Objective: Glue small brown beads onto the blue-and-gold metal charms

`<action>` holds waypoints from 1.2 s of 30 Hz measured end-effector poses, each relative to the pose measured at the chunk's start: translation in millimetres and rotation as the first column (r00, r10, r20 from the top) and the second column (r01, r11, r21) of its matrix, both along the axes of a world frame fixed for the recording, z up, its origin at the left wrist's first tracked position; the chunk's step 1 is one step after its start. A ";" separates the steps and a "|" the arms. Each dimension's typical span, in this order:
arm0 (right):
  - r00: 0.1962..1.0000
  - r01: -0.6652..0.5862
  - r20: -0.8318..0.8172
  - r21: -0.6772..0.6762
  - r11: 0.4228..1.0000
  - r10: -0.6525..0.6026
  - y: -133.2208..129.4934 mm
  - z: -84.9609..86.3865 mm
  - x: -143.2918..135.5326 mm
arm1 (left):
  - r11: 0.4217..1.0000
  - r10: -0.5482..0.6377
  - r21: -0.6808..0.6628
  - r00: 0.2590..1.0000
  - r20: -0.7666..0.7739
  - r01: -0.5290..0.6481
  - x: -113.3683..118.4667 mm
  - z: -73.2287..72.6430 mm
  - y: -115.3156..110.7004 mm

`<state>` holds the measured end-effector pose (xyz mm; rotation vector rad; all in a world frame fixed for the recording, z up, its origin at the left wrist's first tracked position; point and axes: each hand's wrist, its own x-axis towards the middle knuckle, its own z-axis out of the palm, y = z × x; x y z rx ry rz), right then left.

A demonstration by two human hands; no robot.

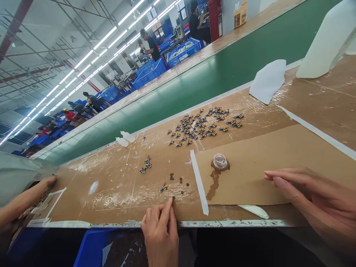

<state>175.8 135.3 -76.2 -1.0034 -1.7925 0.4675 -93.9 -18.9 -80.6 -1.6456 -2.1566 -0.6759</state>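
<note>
1. Head view, lower centre: left hand (162,230), index fingertip at a small round brown piece (174,197); pinching cannot be told.
2. Lower right: right hand (308,193), thumb and index nearly together, contents unclear.
3. Loose brown pieces (181,180) seemingly remain; the upper-centre blue-and-gold metallic pile (199,126) may be finished.

The left hand (161,230), near the middle of the scene, is bare, with slender fingers and rounded knuckles. The right hand (311,196), at the right, is also bare; its fingers look long and narrow. At the near side there appears dark clothing (250,246), almost black, its details too dim to distinguish.
</note>
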 end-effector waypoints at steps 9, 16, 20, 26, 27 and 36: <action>1.000 0.018 0.007 -0.059 0.998 -0.018 -2.7 -4.9 1.1 | 0.999 -0.041 0.029 0.999 0.027 0.040 8.4 0.2 0.8; 0.999 0.024 0.030 -0.080 0.997 -0.021 -0.3 -5.5 0.4 | 1.000 -0.023 0.008 1.000 -0.008 0.023 5.3 -0.3 -0.9; 0.999 0.033 0.046 -0.074 0.997 -0.029 -2.0 -5.3 1.6 | 0.998 -0.057 -0.041 0.995 -0.078 0.054 0.3 -0.4 -2.1; 0.997 0.031 0.069 -0.087 0.996 -0.025 -1.4 -7.6 3.9 | 0.995 -0.097 -0.035 0.991 -0.089 0.094 2.9 0.0 -0.3; 0.997 0.032 0.068 -0.092 0.995 -0.025 -1.2 -8.3 4.5 | 0.996 -0.092 -0.019 0.992 -0.081 0.091 2.4 0.8 -0.1; 0.999 0.010 0.039 -0.072 0.997 -0.007 -1.1 -11.6 4.6 | 0.999 0.039 -0.031 0.974 0.221 -0.033 -41.4 13.4 17.5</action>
